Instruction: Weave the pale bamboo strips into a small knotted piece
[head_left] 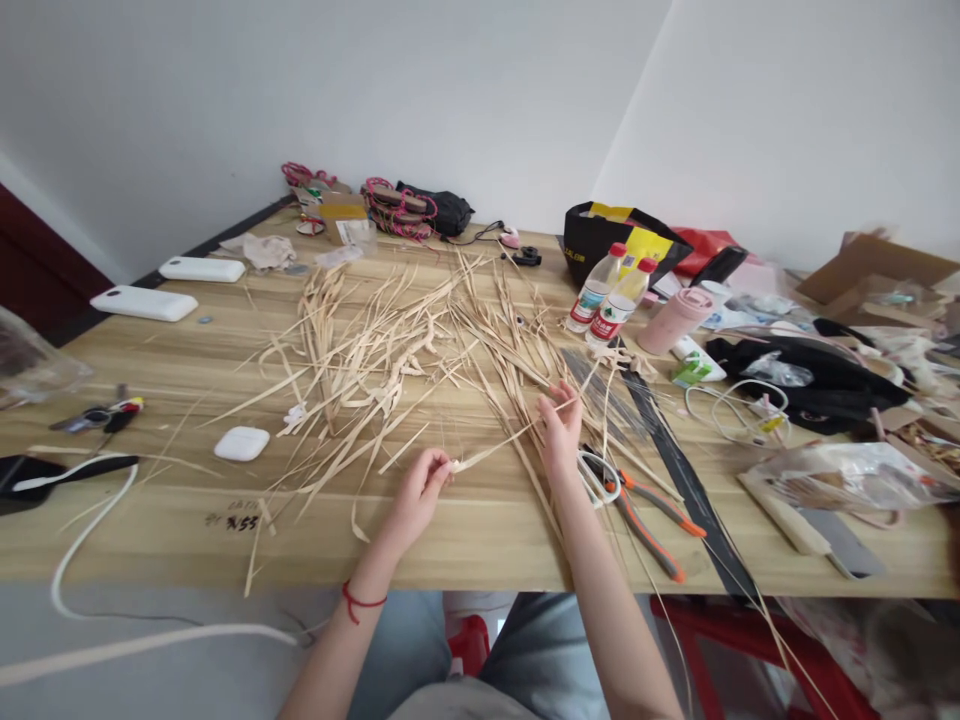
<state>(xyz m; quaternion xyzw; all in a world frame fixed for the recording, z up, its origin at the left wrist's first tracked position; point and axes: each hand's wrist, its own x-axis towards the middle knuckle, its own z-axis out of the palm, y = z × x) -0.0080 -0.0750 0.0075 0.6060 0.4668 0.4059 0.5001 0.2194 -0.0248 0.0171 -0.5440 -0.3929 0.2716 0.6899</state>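
Note:
Between my two hands runs a pale, flat plant-fibre strip, held above the table near its front edge. My left hand pinches its left end, where a small whitish knot or fold shows at the fingertips. Further right, my right hand has its fingers closed on the same strip, whose tail sticks out past them. Beyond my hands a loose heap of dry strips spreads over the tabletop. White-handled scissors and orange-and-grey pliers lie beside my right forearm.
Two red-capped bottles and a pink tumbler stand at the back right. A black bag and cables clutter the right side. White power banks, an earbud case and a white cable lie left.

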